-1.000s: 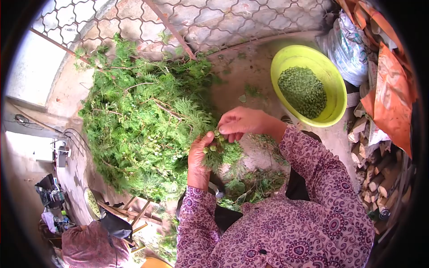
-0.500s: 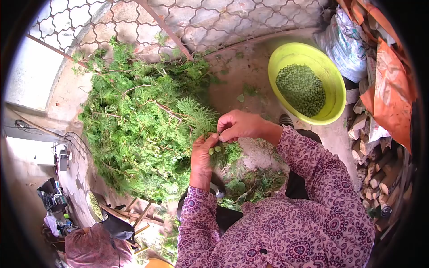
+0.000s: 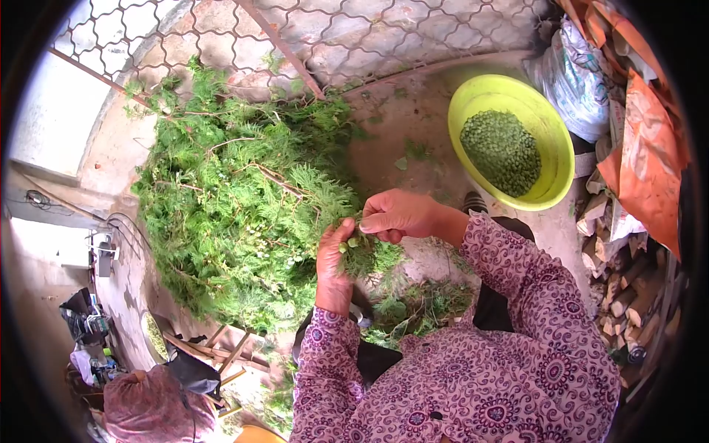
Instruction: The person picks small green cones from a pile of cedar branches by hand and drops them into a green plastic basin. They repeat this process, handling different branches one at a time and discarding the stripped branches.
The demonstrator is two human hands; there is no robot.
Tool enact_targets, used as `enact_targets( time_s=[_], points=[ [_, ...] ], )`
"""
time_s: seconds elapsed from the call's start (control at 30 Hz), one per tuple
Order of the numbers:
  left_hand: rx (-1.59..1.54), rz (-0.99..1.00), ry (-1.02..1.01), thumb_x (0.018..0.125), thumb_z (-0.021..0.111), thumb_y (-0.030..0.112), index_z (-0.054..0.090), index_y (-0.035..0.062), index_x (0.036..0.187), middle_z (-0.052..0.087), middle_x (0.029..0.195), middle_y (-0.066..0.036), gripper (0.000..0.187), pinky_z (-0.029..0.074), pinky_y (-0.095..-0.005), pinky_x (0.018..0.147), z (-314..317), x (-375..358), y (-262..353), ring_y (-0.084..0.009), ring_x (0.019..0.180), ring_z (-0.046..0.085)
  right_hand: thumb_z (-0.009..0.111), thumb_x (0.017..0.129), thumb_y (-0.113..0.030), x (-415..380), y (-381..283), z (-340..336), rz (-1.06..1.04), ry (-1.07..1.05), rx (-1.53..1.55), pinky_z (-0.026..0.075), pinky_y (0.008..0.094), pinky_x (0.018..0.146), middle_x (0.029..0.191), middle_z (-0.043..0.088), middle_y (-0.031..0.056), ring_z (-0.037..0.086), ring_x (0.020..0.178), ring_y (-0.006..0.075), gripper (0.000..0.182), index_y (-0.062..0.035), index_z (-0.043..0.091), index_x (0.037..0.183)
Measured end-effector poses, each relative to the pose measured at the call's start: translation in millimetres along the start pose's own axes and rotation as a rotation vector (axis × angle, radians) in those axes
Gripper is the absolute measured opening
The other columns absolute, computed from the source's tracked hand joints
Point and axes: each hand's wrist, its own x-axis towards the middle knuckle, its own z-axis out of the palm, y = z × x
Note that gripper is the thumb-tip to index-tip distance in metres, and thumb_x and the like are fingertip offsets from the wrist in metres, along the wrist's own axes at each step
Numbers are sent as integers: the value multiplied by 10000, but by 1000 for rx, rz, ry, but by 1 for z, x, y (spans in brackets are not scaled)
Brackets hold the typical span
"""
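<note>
My left hand (image 3: pixel 334 258) is closed, thumb and fingers pinching a leafy conifer sprig (image 3: pixel 360 260) with small round green cones on it. Close beside it, my right hand (image 3: pixel 402 214) pinches at the top of the same sprig; what lies between its fingertips is too small to make out. Both hands are over the near right edge of a big heap of green conifer branches (image 3: pixel 236 221). Beyond my right hand stands a yellow-green basin (image 3: pixel 559 159), partly filled with small green cones (image 3: pixel 502 151).
Cut branches (image 3: pixel 421 306) lie between my legs. A wire mesh fence (image 3: pixel 354 37) runs behind the heap. On the right are a white sack (image 3: pixel 580 81), orange sheeting (image 3: pixel 646 155) and stacked firewood (image 3: pixel 628 299). A wooden frame (image 3: pixel 229 351) stands at lower left.
My right hand has shifted slightly, its lower fingers now more visible below the thumb. My left hand stays on the sprig. The whole view has moved a little.
</note>
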Motion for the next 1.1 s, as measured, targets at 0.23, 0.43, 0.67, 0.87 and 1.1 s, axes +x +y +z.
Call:
enact_targets(
  time_s=[0.23,0.43,0.67,0.87,1.1],
  points=[
    [-41,-15,-35,794,582,88,558,35,826,586,711,-35,67,456,-229,518,-7,2,-5,-111,567,551,614,764,-199,3,1,0,-70,-28,-130,334,210,428,586,497,0,437,476,77,188,-41,522,723],
    [-204,-65,-326,804,534,175,529,52,808,543,739,-65,124,455,-372,678,-9,-3,-8,-206,718,531,564,751,-91,-2,3,-4,-80,-265,363,335,206,434,652,525,44,442,485,86,81,-23,521,758],
    [-230,-34,-190,831,528,233,531,56,790,538,745,-75,181,450,-371,719,-9,-3,-8,-223,746,532,579,741,-69,-4,-4,2,-54,-132,174,340,195,453,749,546,36,459,536,66,126,-27,526,848],
    [-145,15,-31,821,561,200,554,30,840,583,810,-97,171,490,-350,694,-13,2,-11,-205,735,581,674,710,-189,2,4,11,-124,58,-159,361,189,486,744,541,-2,472,588,45,267,-33,541,881],
    [-70,23,27,809,572,135,545,-14,861,586,830,-122,160,494,-352,733,-12,3,-10,-214,767,590,666,710,-194,9,15,9,-324,150,-408,356,194,486,674,521,-12,466,579,52,213,-41,560,813]
  ],
)
